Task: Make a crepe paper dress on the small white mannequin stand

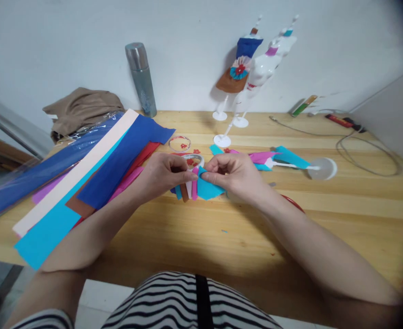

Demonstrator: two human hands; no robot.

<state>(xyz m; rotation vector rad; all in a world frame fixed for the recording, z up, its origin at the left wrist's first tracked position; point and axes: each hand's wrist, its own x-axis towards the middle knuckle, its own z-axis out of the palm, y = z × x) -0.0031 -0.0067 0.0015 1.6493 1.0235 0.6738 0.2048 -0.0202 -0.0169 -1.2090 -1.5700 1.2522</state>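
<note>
Both hands meet over the middle of the wooden table, pinching a row of coloured paper strips. Thumb and fingers of my left hand are closed on the strips at their upper edge. Blue, turquoise, brown, pale and pink pieces hang below it, side by side. My right hand pinches the wider turquoise piece at the right end of the row. Just behind the hands lies a roll of tape with small red flowers in its ring, partly hidden by the fingers.
Long coloured paper sheets lie at the left, under my left forearm. Behind them are a brown cloth and a steel flask. White mannequins stand at the back; another stand lies at the right. A cable curls beyond.
</note>
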